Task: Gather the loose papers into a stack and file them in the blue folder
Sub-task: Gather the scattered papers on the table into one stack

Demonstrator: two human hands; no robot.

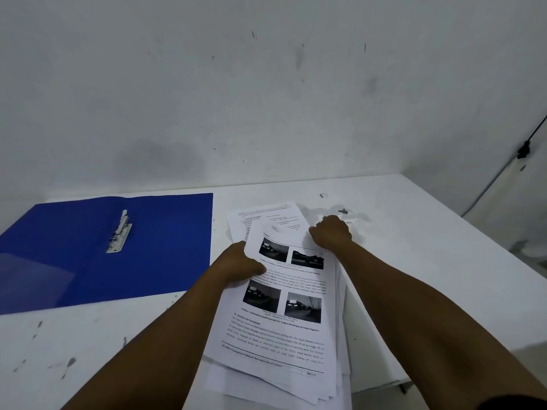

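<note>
- One white wall (266,84) fills the far half of the view, marked with grey smudges and a few dark scratches; one black cable (503,179) runs down its right side.
- One white table (103,335) spreads below it, with grey paint flecks near its left edge and chipped patches far right.
- One blue folder (162,247) lies open and flat on the left of the table, well apart from the near edge, with one metal clip (120,233) fixed along its spine.
- One uneven heap of loose papers (284,315) lies just right of the folder, sheets fanned and overhanging the near edge; the count of sheets cannot be told. The top page bears four dark photographs and blocks of text.
- Two bare forearms reach in from the near side.
- One left hand (239,264) grips the heap's left edge, thumb curled over the top page.
- One right hand (330,232) holds the heap's far right corner, fingers curled around the sheets.
</note>
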